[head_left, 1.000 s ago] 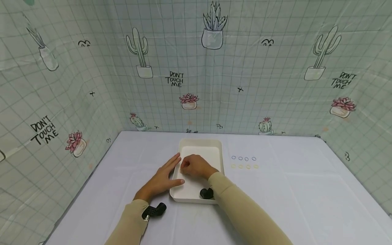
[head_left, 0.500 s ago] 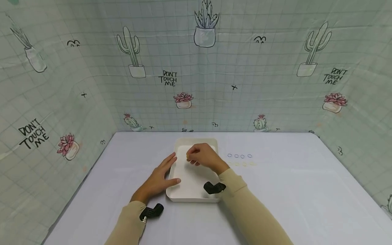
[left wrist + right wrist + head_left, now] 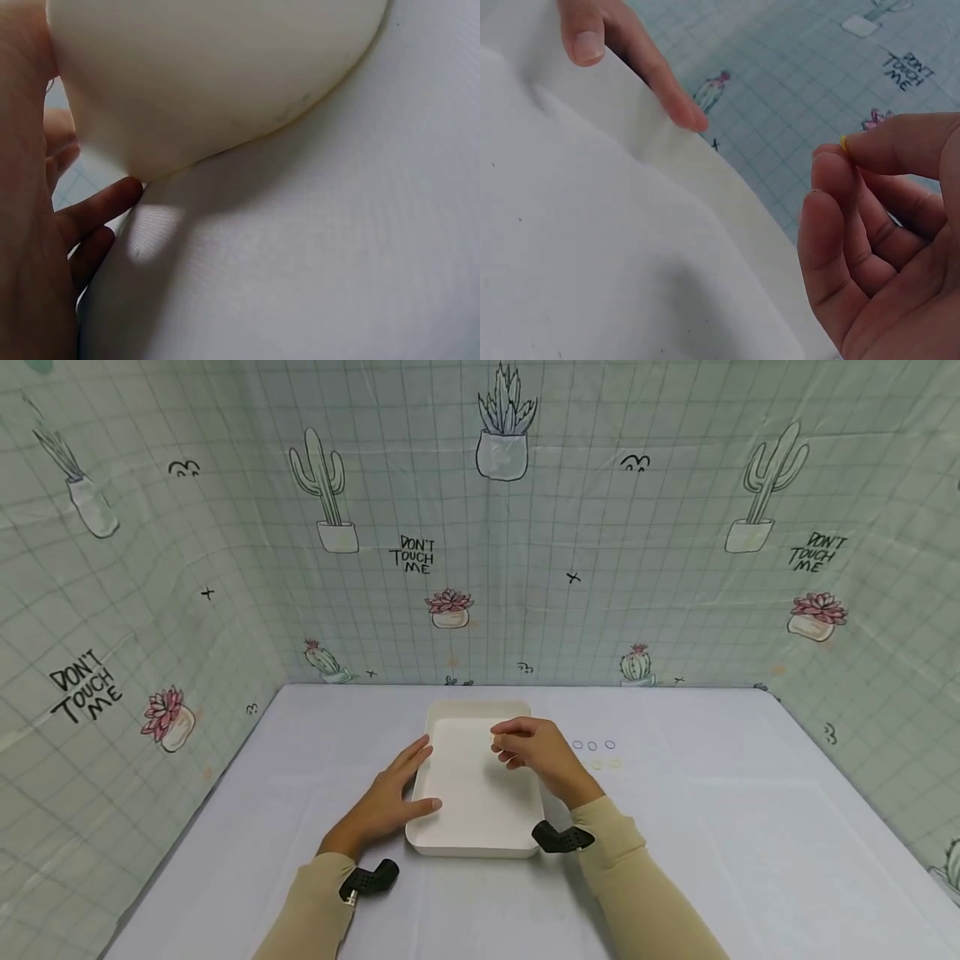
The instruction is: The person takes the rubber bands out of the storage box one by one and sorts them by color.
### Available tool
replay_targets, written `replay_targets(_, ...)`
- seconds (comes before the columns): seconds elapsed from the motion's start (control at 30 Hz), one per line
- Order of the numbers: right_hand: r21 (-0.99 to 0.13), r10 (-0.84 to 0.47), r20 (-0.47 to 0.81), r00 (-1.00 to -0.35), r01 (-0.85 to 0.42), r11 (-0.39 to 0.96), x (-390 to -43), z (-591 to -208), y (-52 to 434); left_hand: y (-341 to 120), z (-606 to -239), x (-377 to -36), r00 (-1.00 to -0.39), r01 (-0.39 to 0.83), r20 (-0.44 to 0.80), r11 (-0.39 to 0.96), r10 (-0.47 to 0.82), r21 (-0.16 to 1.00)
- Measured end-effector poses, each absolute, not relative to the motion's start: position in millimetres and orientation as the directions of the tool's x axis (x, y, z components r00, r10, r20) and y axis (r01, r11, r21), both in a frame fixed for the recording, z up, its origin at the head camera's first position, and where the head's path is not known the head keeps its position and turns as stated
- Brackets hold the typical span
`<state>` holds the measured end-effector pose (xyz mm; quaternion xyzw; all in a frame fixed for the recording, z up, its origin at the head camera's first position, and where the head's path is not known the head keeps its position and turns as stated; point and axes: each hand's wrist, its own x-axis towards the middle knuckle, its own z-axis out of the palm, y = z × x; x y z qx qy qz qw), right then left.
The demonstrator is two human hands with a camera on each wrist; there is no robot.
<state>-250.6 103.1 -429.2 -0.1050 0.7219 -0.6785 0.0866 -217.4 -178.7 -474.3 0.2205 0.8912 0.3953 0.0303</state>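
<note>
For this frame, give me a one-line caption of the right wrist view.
Right hand pinches a small yellow ring above a white tray; left hand's fingers rest on its rim.

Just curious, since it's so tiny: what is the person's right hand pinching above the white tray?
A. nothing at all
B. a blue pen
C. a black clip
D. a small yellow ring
D. In the right wrist view the right hand pinches a small yellow ring at its fingertips, above the white tray.
</note>
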Motion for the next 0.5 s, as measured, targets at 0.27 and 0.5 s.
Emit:
replay_targets(0.27,-0.999,-0.214,0.029,-0.976,-0.037,0.035,-244.1,-430.7,128.9,-179.6,-471.7,-214.1,-0.900,0.369,0.117,0.590,0.420,0.718)
replay_targets(0.5,-0.997,-0.176,0.027,-0.984,-0.040,0.070,-239.7,-434.0,150.1,-178.2,-472.4,-215.6,-0.902,0.369,0.124,0.587,0.415,0.721)
